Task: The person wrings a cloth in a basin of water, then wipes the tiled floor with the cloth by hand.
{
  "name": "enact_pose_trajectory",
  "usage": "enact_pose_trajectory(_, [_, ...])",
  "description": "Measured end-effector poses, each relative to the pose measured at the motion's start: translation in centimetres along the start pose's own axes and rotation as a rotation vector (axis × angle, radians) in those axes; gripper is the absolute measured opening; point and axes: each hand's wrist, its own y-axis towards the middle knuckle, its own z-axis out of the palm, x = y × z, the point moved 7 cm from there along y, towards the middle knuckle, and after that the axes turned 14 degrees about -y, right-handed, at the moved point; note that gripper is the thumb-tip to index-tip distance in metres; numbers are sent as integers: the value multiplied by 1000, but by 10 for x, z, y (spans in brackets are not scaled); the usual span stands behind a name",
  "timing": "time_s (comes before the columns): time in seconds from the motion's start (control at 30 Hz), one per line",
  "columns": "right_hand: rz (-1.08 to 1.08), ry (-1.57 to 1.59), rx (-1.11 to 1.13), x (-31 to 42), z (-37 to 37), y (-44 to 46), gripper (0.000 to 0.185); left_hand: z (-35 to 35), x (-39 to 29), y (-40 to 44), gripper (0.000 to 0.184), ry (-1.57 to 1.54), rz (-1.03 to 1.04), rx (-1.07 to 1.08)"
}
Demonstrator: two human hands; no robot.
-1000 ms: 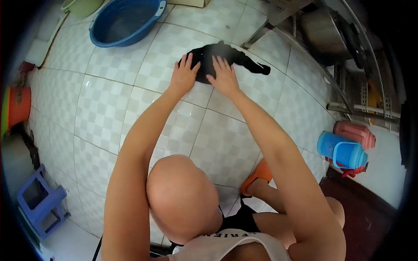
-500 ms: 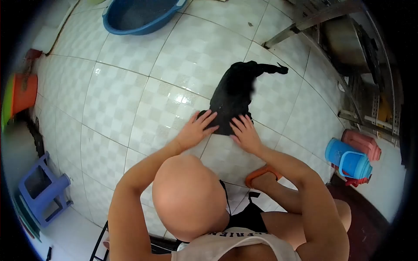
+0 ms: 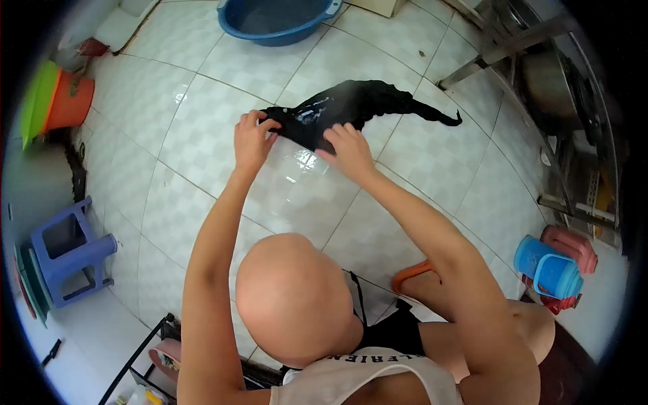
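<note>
A wet black cloth (image 3: 358, 101) lies bunched on the tiled floor, its narrow twisted end trailing to the right. At the cloth's left corner, my left hand (image 3: 253, 143) has its fingers curled round the edge in a pinch. My right hand (image 3: 351, 150) grips the near edge further right, with bent fingers over the fabric and the thumb below. Between the two hands the fabric is partly spread, and its surface shines. Wet patches glint on the tiles (image 3: 307, 182) just in front of it.
A blue basin (image 3: 270, 39) with dark water stands ahead. Metal shelving (image 3: 496, 50) holding a large pot (image 3: 550, 91) is at the right, above a blue jug (image 3: 540, 263). Along the left are orange and green tubs (image 3: 71, 98) and a purple stool (image 3: 71, 260).
Both hands have moved forward and left, drawing the cloth's near end left. They lay flat with spread fingers before; now their fingers are curled on its edge. The view has shifted slightly.
</note>
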Motion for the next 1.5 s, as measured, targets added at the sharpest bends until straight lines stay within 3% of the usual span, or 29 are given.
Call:
enact_pose_trajectory(0.07, [-55,37,-6,5,-6,-15,37,-16,-1,-17,25,-3,-23,-1])
enact_pose_trajectory(0.13, [-154,117,117,10,-5,-27,40,-23,-22,-33,25,-29,122,14])
enact_pose_trajectory(0.23, [-342,152,555,17,2,-52,45,-12,-35,-61,29,-193,131,389])
enact_pose_trajectory(0.27, [-364,165,622,16,-2,-53,45,-14,-38,-66,29,-193,125,381])
enact_pose_trajectory(0.33, [-384,256,832,18,-24,-41,45,-14,-59,-72,28,-302,86,595])
enact_pose_trajectory(0.37, [-381,335,976,17,-31,-33,45,-23,-66,-61,26,-276,125,491])
enact_pose_trajectory(0.4, [-341,450,905,5,-37,-18,46,-31,-67,-47,25,-294,80,401])
enact_pose_trajectory(0.47, [-242,329,886,-27,-55,25,44,-42,-64,-18,32,-250,-4,154])
enact_pose_trajectory(0.5, [-176,330,834,-55,-59,43,43,-37,-64,-8,45,-239,8,119])
enact_pose_trajectory(0.57, [30,-50,710,-112,-64,65,75,-10,-52,4,61,-216,-49,127])
enact_pose_trajectory(0.63, [234,-300,639,-149,-52,72,116,35,-33,-2,80,-128,-194,285])
enact_pose_trajectory(0.73, [545,40,628,-144,28,52,132,78,-10,-16,72,3,-391,414])
enact_pose_trajectory(0.8, [597,93,540,-112,54,30,112,83,14,-26,62,9,-497,355])
enact_pose_trajectory(0.93, [56,-248,171,-2,44,-24,73,79,30,-38,57,31,-473,287])
enact_pose_trajectory(1.03, [-305,-147,221,15,38,-61,55,73,26,-31,65,55,-584,338])
enact_pose_trajectory(1.13, [-545,-176,285,-18,38,-46,52,68,23,-30,68,17,-573,341])
enact_pose_trajectory(1.23, [-353,-266,202,-80,24,20,54,67,21,-30,71,57,-544,325])
enact_pose_trajectory(1.37, [314,-429,164,-221,29,91,66,62,14,-27,78,106,-512,334])
enact_pose_trajectory(1.43, [606,-381,258,-245,35,111,67,64,17,-27,80,126,-515,366])
enact_pose_trajectory(1.5, [631,-399,254,-227,50,108,65,64,18,-27,81,147,-522,376])
